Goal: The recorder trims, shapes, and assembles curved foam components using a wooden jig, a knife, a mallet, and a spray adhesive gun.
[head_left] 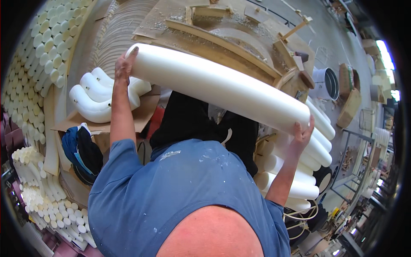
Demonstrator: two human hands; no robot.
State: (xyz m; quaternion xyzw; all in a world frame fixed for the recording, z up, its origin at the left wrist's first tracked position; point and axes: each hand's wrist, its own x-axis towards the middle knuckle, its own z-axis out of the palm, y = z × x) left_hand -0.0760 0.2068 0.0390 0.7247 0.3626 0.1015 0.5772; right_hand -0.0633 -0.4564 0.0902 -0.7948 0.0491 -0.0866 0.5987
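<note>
So, way off to the left of the long white cylinder there are big stacks of white round-ended tubes. Closer in, just below its left end, some glossy white bent tubes sit on flat brown cardboard. Left hand has its fingers closed on the cylinder's left end. The long smooth white cylinder itself (foam or plastic, can't tell) is held up across the front of the body, sloping down to the right. Beyond it is a pale wooden frame. Right hand grips its right end, fingers curled there. Below that end, more straight white tubes; past it, a grey metal bucket.
</note>
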